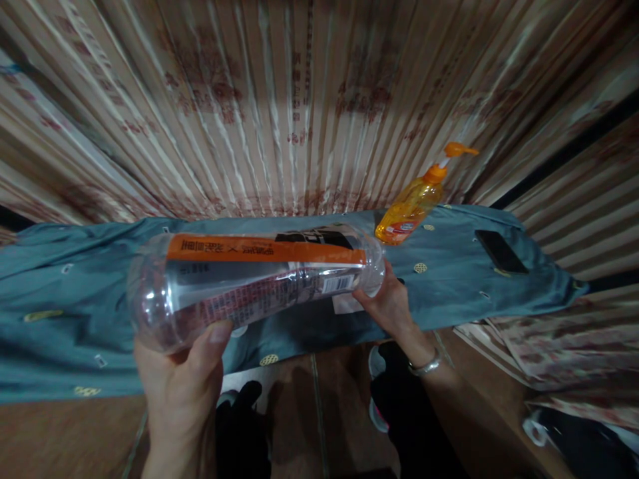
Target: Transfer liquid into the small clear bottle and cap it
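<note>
A large clear plastic bottle [259, 283] with an orange and dark printed label lies sideways in the air above a cloth-covered surface. My left hand [187, 366] grips its wide left end from below, the thumb on the near side. Around the narrower right end, my right hand [387, 299] is closed, with a silver band on its wrist. Just beyond that end, an orange pump bottle [409, 206] with yellow-orange liquid stands on the cloth. A small pale piece [347, 304] shows under the held bottle near my right hand.
Teal patterned cloth [449, 286] covers the long narrow surface. A dark flat phone-like object [500, 251] lies at its right. Pleated curtains [279, 113] hang behind. Below are a brown floor [294, 412] and my legs; a dark bag-like item [584, 439] sits at the lower right.
</note>
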Demonstrator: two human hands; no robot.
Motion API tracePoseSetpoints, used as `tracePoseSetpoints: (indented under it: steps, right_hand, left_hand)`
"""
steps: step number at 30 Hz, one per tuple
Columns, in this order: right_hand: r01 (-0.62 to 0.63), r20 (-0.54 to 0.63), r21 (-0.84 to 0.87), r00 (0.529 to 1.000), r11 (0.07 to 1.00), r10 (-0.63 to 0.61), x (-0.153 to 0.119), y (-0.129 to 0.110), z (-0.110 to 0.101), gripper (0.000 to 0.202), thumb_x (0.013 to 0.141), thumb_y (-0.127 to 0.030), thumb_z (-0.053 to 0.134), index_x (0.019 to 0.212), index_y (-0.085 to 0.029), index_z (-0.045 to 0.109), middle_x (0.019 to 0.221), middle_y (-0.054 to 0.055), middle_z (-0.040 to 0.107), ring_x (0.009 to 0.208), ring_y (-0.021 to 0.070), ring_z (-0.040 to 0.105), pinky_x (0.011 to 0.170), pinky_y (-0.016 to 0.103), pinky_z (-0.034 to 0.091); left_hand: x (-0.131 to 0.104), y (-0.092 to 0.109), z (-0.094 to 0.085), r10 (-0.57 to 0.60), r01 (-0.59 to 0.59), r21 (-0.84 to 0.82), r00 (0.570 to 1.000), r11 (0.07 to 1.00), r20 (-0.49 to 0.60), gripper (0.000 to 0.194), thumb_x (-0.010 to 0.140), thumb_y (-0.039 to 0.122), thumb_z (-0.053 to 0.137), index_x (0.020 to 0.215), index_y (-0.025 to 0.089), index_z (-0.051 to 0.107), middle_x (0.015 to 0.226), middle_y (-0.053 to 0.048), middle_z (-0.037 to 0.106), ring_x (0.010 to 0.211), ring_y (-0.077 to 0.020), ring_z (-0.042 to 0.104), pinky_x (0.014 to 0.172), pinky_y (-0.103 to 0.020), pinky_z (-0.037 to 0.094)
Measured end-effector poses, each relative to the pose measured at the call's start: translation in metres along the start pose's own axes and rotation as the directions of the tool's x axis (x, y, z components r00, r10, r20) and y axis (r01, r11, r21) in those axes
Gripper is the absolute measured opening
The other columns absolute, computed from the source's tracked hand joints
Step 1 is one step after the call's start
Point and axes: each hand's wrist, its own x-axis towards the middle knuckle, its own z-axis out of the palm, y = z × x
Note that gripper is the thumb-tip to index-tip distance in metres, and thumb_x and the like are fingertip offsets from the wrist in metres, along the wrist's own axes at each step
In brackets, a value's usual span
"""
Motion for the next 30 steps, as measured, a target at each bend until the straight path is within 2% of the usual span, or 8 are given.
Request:
tracePoseSetpoints:
  steps: [3, 6, 13, 20, 25, 30]
  right_hand:
    - [0.003, 0.004, -0.004, 1.0, 1.0, -0.003, 0.0, 0.0, 0.0, 0.067, 0.079, -0.057, 0.061, 0.128, -0.012, 0.055, 0.103, 0.015, 0.075, 0.091, 0.0312, 0.074, 0.078, 0.043, 0.061]
    - [0.001, 0.009, -0.02, 1.0, 1.0, -0.001, 0.0, 0.0, 0.0, 0.066, 0.08, -0.057, 0.062, 0.128, -0.013, 0.055, 0.103, 0.015, 0.075, 0.091, 0.0305, 0.074, 0.078, 0.042, 0.061]
    - [0.002, 0.018, -0.032, 1.0, 0.999, -0.002, 0.0, 0.001, 0.0, 0.068, 0.079, -0.055, 0.063, 0.13, -0.012, 0.053, 0.106, 0.016, 0.075, 0.094, 0.0306, 0.074, 0.08, 0.041, 0.06]
    - [-0.016, 0.011, -0.006, 1.0, 1.0, 0.016, 0.001, -0.001, -0.001, 0.066, 0.078, -0.056, 0.062, 0.127, -0.012, 0.055, 0.106, 0.016, 0.075, 0.095, 0.0312, 0.074, 0.081, 0.043, 0.061]
    - [-0.018, 0.039, 0.006, 0.999, 1.0, 0.017, 0.001, -0.003, -0.004, 0.069, 0.078, -0.052, 0.064, 0.133, -0.013, 0.051, 0.108, 0.015, 0.075, 0.095, 0.0315, 0.074, 0.081, 0.045, 0.062]
    - [-0.029, 0.042, -0.002, 0.999, 1.0, 0.029, 0.001, -0.004, -0.004, 0.067, 0.078, -0.05, 0.064, 0.134, -0.015, 0.051, 0.105, 0.013, 0.075, 0.094, 0.0318, 0.074, 0.08, 0.045, 0.062]
  left_hand:
    - [0.0, 0.001, 0.001, -0.008, 0.008, -0.001, 1.0, 1.0, -0.015, 0.06, 0.056, 0.041, 0.086, 0.113, 0.025, 0.073, 0.076, -0.003, 0.069, 0.072, -0.0298, 0.068, 0.089, -0.068, 0.052]
    - [0.0, 0.0, 0.001, -0.003, 0.003, -0.015, 1.0, 1.0, -0.003, 0.064, 0.057, 0.041, 0.086, 0.117, 0.026, 0.072, 0.077, -0.003, 0.07, 0.074, -0.0305, 0.069, 0.089, -0.067, 0.052]
    - [0.001, 0.001, 0.002, -0.009, 0.009, -0.05, 1.0, 0.999, -0.003, 0.049, 0.054, 0.041, 0.089, 0.099, 0.023, 0.077, 0.077, -0.003, 0.072, 0.07, -0.0268, 0.069, 0.085, -0.064, 0.056]
    - [-0.002, 0.01, 0.009, -0.049, 0.048, -0.059, 0.999, 0.997, -0.016, 0.046, 0.05, 0.044, 0.092, 0.088, 0.022, 0.078, 0.079, -0.004, 0.072, 0.075, -0.0252, 0.069, 0.087, -0.057, 0.057]
    - [-0.002, 0.007, 0.008, -0.048, 0.047, -0.047, 0.999, 0.998, -0.024, 0.049, 0.051, 0.046, 0.091, 0.092, 0.024, 0.076, 0.076, -0.001, 0.07, 0.072, -0.0229, 0.067, 0.09, -0.058, 0.056]
    - [0.0, 0.004, 0.006, -0.014, 0.013, -0.041, 1.0, 0.999, -0.007, 0.044, 0.053, 0.04, 0.089, 0.093, 0.025, 0.076, 0.073, -0.001, 0.069, 0.07, -0.0257, 0.068, 0.088, -0.061, 0.055]
